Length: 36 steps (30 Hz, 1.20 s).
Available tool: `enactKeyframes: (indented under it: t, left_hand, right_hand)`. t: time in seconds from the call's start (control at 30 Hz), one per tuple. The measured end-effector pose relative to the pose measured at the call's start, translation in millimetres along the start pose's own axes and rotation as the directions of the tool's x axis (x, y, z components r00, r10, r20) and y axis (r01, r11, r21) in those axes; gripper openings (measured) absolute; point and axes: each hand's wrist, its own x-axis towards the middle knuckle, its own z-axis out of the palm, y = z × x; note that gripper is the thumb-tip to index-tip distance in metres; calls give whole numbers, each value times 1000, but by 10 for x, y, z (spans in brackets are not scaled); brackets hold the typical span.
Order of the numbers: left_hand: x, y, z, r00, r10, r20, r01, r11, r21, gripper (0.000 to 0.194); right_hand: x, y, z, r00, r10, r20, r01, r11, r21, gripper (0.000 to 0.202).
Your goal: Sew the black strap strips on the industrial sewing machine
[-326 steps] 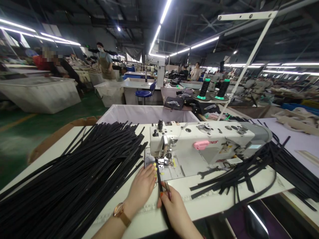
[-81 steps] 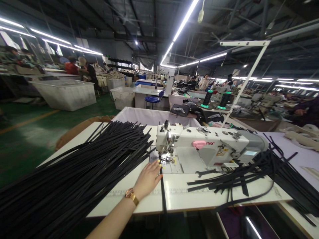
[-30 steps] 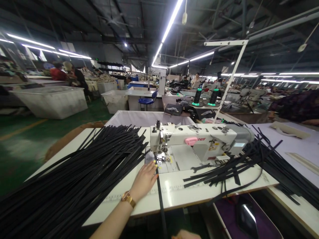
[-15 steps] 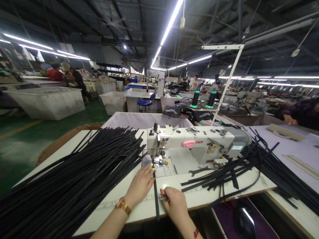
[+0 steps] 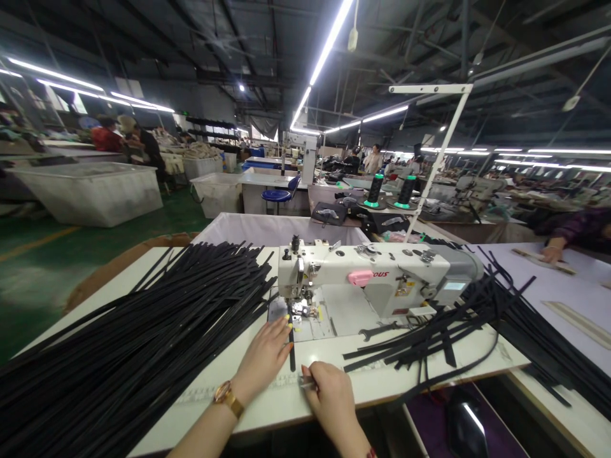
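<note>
A white worktable [image 5: 260, 410] fills the foreground, its near edge angled. Over its left part spreads a large pile of black straps [image 5: 143, 331], lying lengthwise and overlapping. To the right of the pile stands a white industrial sewing machine [image 5: 401, 264], with a pink attachment [image 5: 360, 277] on its arm. A looser bundle of black straps [image 5: 410, 343] lies at its right end, some looping over the table edge.

The right hand [image 5: 329, 388] is clenched around a small metal tool [image 5: 307, 382], mostly hidden by the fingers, near the table's front edge. The left hand [image 5: 265, 356] lies palm down, fingers extended and not closed, its fingertips at a single black strap [image 5: 293, 356] that runs from the presser foot toward the front. An open-end wrench [image 5: 378, 331] lies beside the machine bed, near the looser bundle.
</note>
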Motion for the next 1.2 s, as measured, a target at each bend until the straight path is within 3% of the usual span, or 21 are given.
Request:
enactKeyframes:
  t: [0.57, 1.2]
  left_hand:
    - [23, -22, 35, 1000, -7, -4, 7, 1000, 16, 39]
    - [111, 42, -84, 998, -56, -2, 56, 997, -51, 37]
  right_hand:
    - [17, -15, -13, 1000, 16, 24, -15, 1000, -13, 29]
    - [39, -13, -9, 999, -19, 30, 19, 1000, -24, 32]
